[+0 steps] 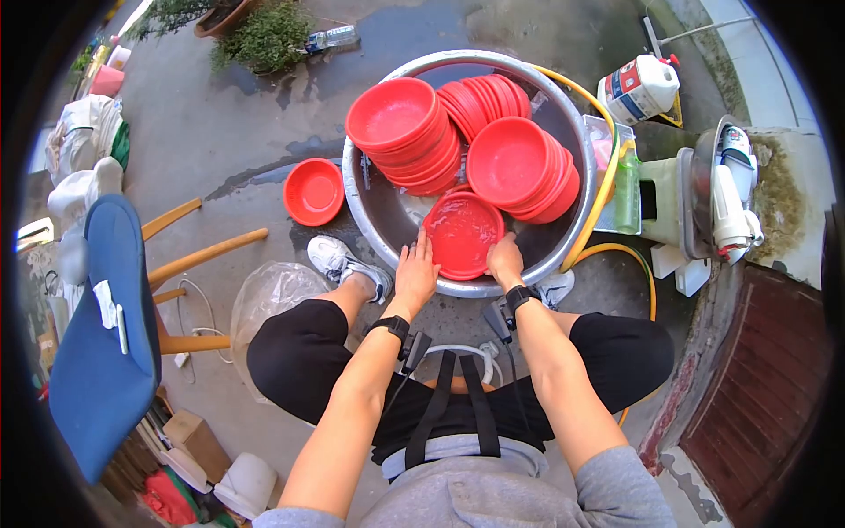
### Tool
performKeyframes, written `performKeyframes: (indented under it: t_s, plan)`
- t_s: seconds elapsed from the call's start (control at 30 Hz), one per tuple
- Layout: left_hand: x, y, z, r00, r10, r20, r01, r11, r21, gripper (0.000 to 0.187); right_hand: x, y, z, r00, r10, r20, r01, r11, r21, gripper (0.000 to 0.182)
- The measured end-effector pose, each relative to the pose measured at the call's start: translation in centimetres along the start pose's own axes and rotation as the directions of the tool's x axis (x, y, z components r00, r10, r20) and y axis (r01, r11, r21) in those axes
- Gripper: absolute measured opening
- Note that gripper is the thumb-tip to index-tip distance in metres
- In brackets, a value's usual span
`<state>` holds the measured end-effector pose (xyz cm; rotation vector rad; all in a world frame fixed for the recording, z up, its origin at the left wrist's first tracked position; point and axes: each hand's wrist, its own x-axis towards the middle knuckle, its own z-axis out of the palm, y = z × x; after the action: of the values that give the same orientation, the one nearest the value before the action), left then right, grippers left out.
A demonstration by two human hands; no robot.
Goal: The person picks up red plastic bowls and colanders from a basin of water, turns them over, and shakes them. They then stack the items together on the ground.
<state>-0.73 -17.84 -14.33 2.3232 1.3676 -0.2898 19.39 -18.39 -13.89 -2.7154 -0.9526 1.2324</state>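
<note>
A large metal basin (359, 198) on the ground holds several stacks of red bowls. Near its front edge is a red bowl (464, 231) with some water in it. My left hand (416, 268) lies against the left side of this bowl, fingers stretched out. On the bowl's right side, my right hand (504, 260) grips the rim with bent fingers. Behind it stand a left stack (393, 114), a right stack (508, 163) and a leaning row of bowls (488, 99) at the back.
A single red bowl (314, 192) sits on the ground left of the basin. A yellow hose (601, 198) curves along the right rim, beside a green bottle (627, 194) and a white jug (640, 88). The blue chair (106, 343) is at the far left.
</note>
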Motion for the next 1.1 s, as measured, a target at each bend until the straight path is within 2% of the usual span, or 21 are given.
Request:
performKeyframes:
  t_s: [0.07, 0.13, 0.2, 0.27, 0.33, 0.4, 0.47, 0.53, 0.57, 0.6, 0.63, 0.67, 0.73, 0.77, 0.8, 0.87, 0.9, 0.93, 1.0, 1.03, 1.1]
  plan:
    - [-0.1, 0.0, 0.1, 1.0, 0.003, -0.005, -0.003, 1.0, -0.013, 0.066, 0.5, 0.2, 0.0, 0.998, 0.049, 0.026, -0.049, 0.999, 0.014, 0.041]
    - [-0.2, 0.0, 0.2, 1.0, 0.005, -0.009, -0.005, 1.0, -0.027, 0.066, 0.6, 0.1, -0.3, 0.996, 0.066, 0.053, -0.061, 0.994, -0.096, 0.044]
    - [-0.3, 0.1, 0.1, 0.999, 0.011, -0.053, -0.015, 0.998, -0.067, 0.066, 1.2, 0.3, -0.1, 0.997, 0.057, 0.043, -0.052, 0.993, -0.104, 0.042]
    - [-0.3, 0.2, -0.2, 0.999, 0.012, -0.042, -0.014, 0.998, -0.064, 0.065, 2.5, 0.8, 0.3, 0.984, 0.098, 0.15, -0.095, 0.995, -0.03, 0.04]
    - [-0.3, 0.4, -1.1, 0.999, 0.01, -0.036, -0.012, 0.998, -0.06, 0.065, 2.6, 0.2, -0.3, 0.983, 0.119, 0.142, -0.116, 0.993, -0.032, 0.041]
    - [-0.3, 0.5, -2.0, 1.0, 0.007, -0.01, -0.008, 0.993, -0.115, 0.064, 2.6, -0.1, -1.6, 0.944, 0.151, 0.293, -0.17, 0.985, 0.04, 0.041]
    - [-0.1, 0.1, -2.0, 1.0, 0.006, -0.018, -0.008, 0.99, -0.137, 0.063, 5.0, 2.0, 1.1, 0.975, 0.079, 0.209, -0.078, 0.997, -0.01, 0.041]
    - [0.0, 0.0, -2.5, 1.0, 0.009, -0.026, -0.013, 0.987, -0.163, 0.063, 5.3, 2.5, 1.4, 0.934, 0.092, 0.346, -0.163, 0.969, 0.184, 0.035]
    - [0.1, 0.0, -2.8, 0.992, -0.081, -0.094, 0.044, 0.94, -0.339, 0.062, 5.4, 2.8, 1.4, 0.936, 0.089, 0.341, -0.161, 0.969, 0.187, 0.035]
    - [0.2, 0.1, -3.1, 0.973, -0.179, -0.144, 0.082, 0.857, -0.508, 0.062, 5.1, 2.8, 1.1, 0.894, 0.121, 0.432, -0.23, 0.95, 0.209, 0.032]
    - [0.3, 0.1, -3.4, 0.955, -0.226, -0.193, 0.083, 0.827, -0.556, 0.064, 4.8, 2.7, 0.9, 0.841, 0.145, 0.52, -0.299, 0.927, 0.225, 0.029]
    - [0.4, 0.2, -3.7, 0.955, -0.221, -0.199, 0.076, 0.828, -0.556, 0.064, 4.2, 2.9, 0.9, 0.845, 0.143, 0.515, -0.297, 0.927, 0.23, 0.029]
    - [0.9, 0.2, -4.6, 0.891, -0.434, 0.136, 0.387, 0.568, -0.726, 0.079, 1.4, 3.1, 0.0, 0.795, 0.034, 0.605, -0.443, 0.715, 0.542, 0.021]
    - [1.4, -0.7, -4.9, 0.908, -0.282, 0.31, 0.408, 0.429, -0.806, 0.09, 0.2, 2.8, -0.8, 0.755, -0.018, 0.656, -0.467, 0.688, 0.556, 0.019]
    - [1.1, 0.1, -6.2, 0.912, -0.278, 0.303, 0.4, 0.431, -0.808, 0.09, -0.7, 2.6, -1.2, 0.76, -0.021, 0.65, -0.462, 0.687, 0.562, 0.019]
    - [0.2, 2.1, -10.9, 0.776, -0.262, 0.574, 0.612, 0.089, -0.786, 0.091, -1.8, 2.3, -1.6, 0.732, 0.041, 0.68, -0.568, 0.589, 0.575, 0.02]
    - [0.0, 2.2, -11.7, 0.771, -0.26, 0.581, 0.615, 0.068, -0.785, 0.085, -2.0, 2.3, -1.8, 0.735, -0.019, 0.677, -0.522, 0.621, 0.584, 0.029]
    - [0.0, 2.1, -11.5, 0.776, -0.262, 0.574, 0.609, 0.072, -0.79, 0.085, -2.5, 2.4, -1.7, 0.739, -0.027, 0.673, -0.515, 0.622, 0.59, 0.029]
    - [0.0, 2.0, -11.3, 0.891, -0.156, 0.426, 0.445, 0.117, -0.888, 0.07, -4.0, 2.4, -1.9, 0.77, -0.25, 0.588, -0.309, 0.659, 0.685, 0.052]
    - [0.1, 1.8, -11.5, 0.893, -0.155, 0.422, 0.441, 0.119, -0.89, 0.07, -4.7, 2.0, -2.7, 0.781, -0.226, 0.582, -0.345, 0.622, 0.703, 0.065]
    - [0.5, 1.3, -12.7, 0.912, -0.274, 0.306, 0.38, 0.276, -0.883, 0.064, -5.3, 1.8, -3.5, 0.823, -0.205, 0.53, -0.328, 0.589, 0.738, 0.067]
